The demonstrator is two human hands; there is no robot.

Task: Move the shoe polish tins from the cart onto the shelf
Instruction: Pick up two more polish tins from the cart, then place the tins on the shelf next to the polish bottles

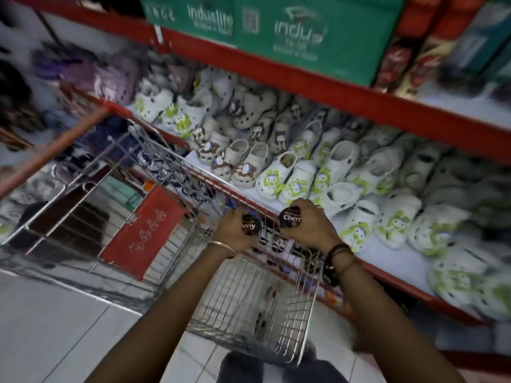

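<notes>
My left hand (pixel 233 230) grips a round dark shoe polish tin (pixel 252 226) with white lettering on its lid. In my right hand (pixel 309 226) is a second dark tin (pixel 290 218) marked "Cherry". Both hands hover over the far right corner of the wire cart (pixel 243 294), close to its rim. A few more dark tins (pixel 272 240) lie in the cart below the hands, blurred. The shelf (pixel 392 261) with a red front edge runs along the right, just beyond my right hand.
The shelf is packed with white clogs (pixel 293 178) with green and brown charms. Green boxes (pixel 276 31) sit on the shelf above. A red flap (pixel 146 228) and red handle (pixel 52 145) belong to the cart. White floor tiles lie at lower left.
</notes>
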